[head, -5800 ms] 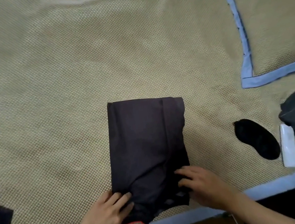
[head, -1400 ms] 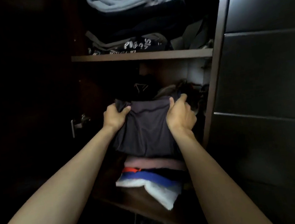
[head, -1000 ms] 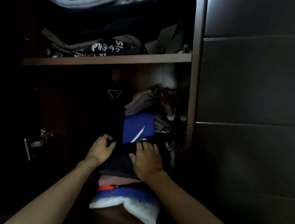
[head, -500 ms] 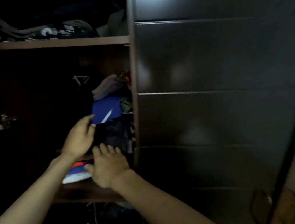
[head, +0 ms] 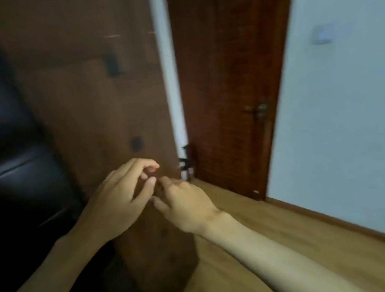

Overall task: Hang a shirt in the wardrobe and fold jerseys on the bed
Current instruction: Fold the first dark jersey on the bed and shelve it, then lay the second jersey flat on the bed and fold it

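Two bare forearms entered from the bottom of the frame, one from the lower left corner and one from the lower right. No sleeve, cuff, watch, bracelet or ring showed on either as far as the frame reached. The left hand [head: 120,198] was slim, with long fingers and short, plain nails visible at the thumb and a fingertip. The right hand [head: 186,202] showed mainly its back, with knuckles and a rounded wrist bone. Motion blur softened the finer detail of both hands.
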